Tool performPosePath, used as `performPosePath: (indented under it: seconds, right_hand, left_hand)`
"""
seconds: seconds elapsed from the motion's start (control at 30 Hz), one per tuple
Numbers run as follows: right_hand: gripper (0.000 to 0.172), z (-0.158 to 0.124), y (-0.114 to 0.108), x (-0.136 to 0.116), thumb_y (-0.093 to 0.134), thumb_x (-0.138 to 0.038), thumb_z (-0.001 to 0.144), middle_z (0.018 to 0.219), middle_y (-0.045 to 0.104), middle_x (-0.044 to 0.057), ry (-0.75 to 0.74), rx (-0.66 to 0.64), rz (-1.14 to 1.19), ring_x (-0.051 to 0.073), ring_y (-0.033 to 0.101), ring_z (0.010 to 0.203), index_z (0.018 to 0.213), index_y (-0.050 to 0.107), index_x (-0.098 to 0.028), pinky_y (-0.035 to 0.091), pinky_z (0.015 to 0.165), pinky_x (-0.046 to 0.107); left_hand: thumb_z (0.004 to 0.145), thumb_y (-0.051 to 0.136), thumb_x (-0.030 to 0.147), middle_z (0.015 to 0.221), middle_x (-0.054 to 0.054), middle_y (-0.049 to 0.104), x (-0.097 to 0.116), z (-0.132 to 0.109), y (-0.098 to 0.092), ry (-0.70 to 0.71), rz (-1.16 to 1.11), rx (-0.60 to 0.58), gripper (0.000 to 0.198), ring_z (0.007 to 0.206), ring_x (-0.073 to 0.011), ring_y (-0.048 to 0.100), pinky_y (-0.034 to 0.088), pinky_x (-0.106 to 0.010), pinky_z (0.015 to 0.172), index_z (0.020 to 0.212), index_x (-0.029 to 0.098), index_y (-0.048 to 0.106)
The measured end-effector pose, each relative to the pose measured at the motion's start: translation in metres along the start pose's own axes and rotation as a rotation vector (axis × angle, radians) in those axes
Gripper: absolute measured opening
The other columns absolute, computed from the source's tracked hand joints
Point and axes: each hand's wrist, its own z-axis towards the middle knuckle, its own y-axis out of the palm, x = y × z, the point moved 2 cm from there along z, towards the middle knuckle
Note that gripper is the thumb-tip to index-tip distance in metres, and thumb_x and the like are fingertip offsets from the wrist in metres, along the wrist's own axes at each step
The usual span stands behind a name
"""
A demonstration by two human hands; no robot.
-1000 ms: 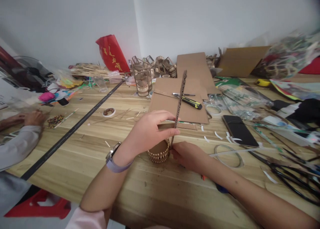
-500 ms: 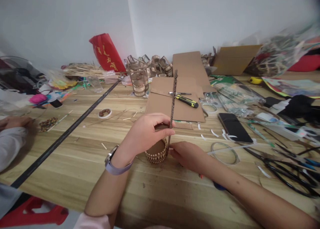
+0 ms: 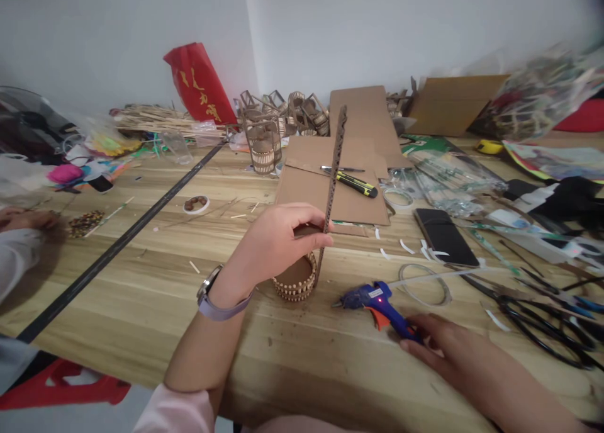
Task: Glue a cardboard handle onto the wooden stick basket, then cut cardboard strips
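My left hand (image 3: 276, 241) is closed round a small round wooden basket (image 3: 296, 281) and pinches a long perforated brown strip (image 3: 334, 168) that stands upright from the basket's right side. A purple-banded watch sits on that wrist. My right hand (image 3: 436, 342) lies low on the table to the right, its fingers on the handle of a blue and orange glue gun (image 3: 376, 299). The gun's nozzle points left toward the basket and stops short of it.
Cardboard sheets (image 3: 321, 187) with a yellow utility knife (image 3: 356, 184) lie behind the basket. A black phone (image 3: 446, 236), tape rings and black scissors (image 3: 542, 316) are to the right. A long black ruler (image 3: 127, 238) crosses the left side. Another person's hand (image 3: 28, 219) rests at far left.
My right hand has left the basket's base and drawn back to the right, onto the glue gun, which was hidden under my arm before. My left hand keeps its hold.
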Motion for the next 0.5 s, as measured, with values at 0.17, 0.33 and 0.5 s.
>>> performPosePath:
  seconds: [0.17, 0.33, 0.5]
  right_hand:
    - [0.037, 0.01, 0.019, -0.005, 0.049, -0.04, 0.081, 0.103, 0.071, 0.014, 0.004, 0.003, 0.198, 0.028, 0.068, 0.095, 0.108, 0.063, -0.019, 0.051, 0.082, 0.038]
    - [0.021, 0.017, 0.014, -0.008, 0.049, -0.037, 0.077, 0.082, 0.069, 0.007, 0.021, 0.01, 0.327, 0.024, 0.065, 0.074, 0.087, 0.061, -0.023, 0.047, 0.067, 0.034]
    - [0.018, 0.014, 0.006, -0.011, 0.055, -0.042, 0.072, 0.064, 0.059, 0.0, 0.133, -0.098, 0.715, 0.019, 0.055, 0.059, 0.077, 0.053, -0.024, 0.044, 0.057, 0.031]
  left_hand:
    - [0.082, 0.067, 0.024, 0.098, -0.001, 0.075, 0.002, 0.001, 0.0, -0.025, 0.019, -0.007, 0.007, 0.088, -0.0179, 0.068, 0.051, -0.026, 0.073, 0.085, 0.019, 0.071]
    - [0.083, 0.066, 0.025, 0.097, 0.0, 0.075, 0.004, 0.0, 0.0, -0.017, 0.035, 0.014, 0.008, 0.089, -0.0171, 0.069, 0.052, -0.024, 0.074, 0.084, 0.019, 0.071]
    - [0.083, 0.067, 0.025, 0.096, 0.0, 0.075, 0.003, 0.0, 0.0, -0.009, 0.058, 0.035, 0.007, 0.088, -0.0166, 0.069, 0.053, -0.024, 0.075, 0.084, 0.02, 0.072]
